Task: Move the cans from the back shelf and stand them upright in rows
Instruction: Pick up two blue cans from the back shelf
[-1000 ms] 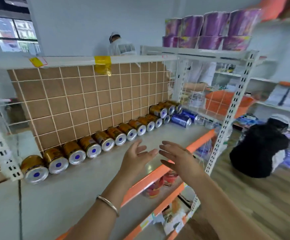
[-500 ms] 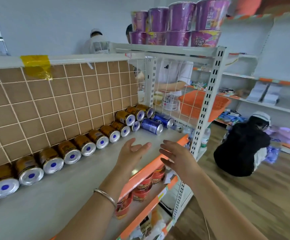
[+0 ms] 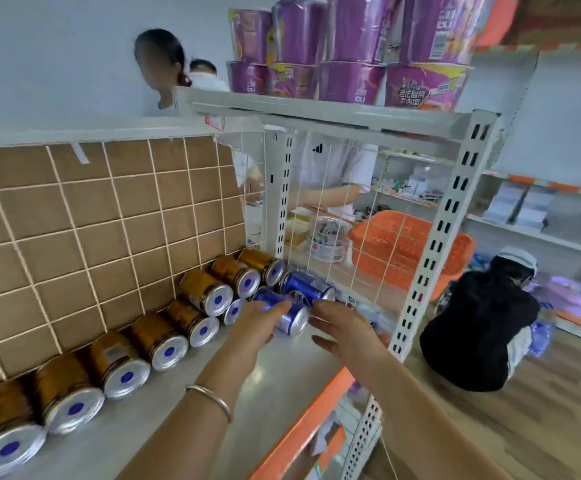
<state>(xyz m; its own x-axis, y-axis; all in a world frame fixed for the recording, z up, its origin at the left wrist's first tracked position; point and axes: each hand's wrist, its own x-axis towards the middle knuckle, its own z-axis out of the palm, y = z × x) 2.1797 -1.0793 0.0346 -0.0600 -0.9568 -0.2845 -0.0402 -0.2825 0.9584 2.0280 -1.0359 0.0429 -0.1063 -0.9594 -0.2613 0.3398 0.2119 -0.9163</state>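
Left hand: fingers spread wide, tips resting on the near blue can, grip not closed round it.
Right hand: open and empty, palm turned in, just beside the same can's silver end.
Blue cans: two of them lying on their sides at the far end of the shelf, the second blue can right behind the first, against the wire mesh.
Gold cans: a long line on their sides along the tiled back panel, silver ends facing out, a few stacked on top near the corner.
Handling: round and smooth, so it'll likely roll or slip; thin metal, probably dents if squeezed hard.
Where to hold: I'd wrap the curved body mid-length, thumb opposite fingers, then tip it onto its flat end.
Watch out: the neighbouring cans touch, so pulling one could set the others rolling.
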